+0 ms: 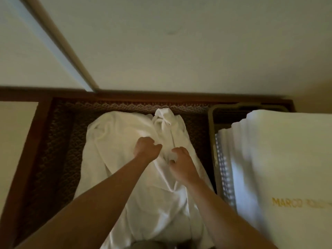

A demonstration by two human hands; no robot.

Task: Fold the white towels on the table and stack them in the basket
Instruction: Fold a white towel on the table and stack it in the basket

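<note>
A crumpled white towel (136, 159) lies mid-table (59, 141). The left hand (146, 149) and right hand (181, 161) rest on it, fingers curled, apparently pinching cloth. Folded towels (280, 159) fill the basket (212, 119) at right.

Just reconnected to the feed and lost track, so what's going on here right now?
A person is working on a crumpled white towel spread over the dark patterned table. The left hand and right hand, fingers curled, are bunching the cloth near its middle; it is not yet folded. To the right, a grey perforated plastic basket already holds a stack of folded white towels, the top one with gold lettering.
</note>
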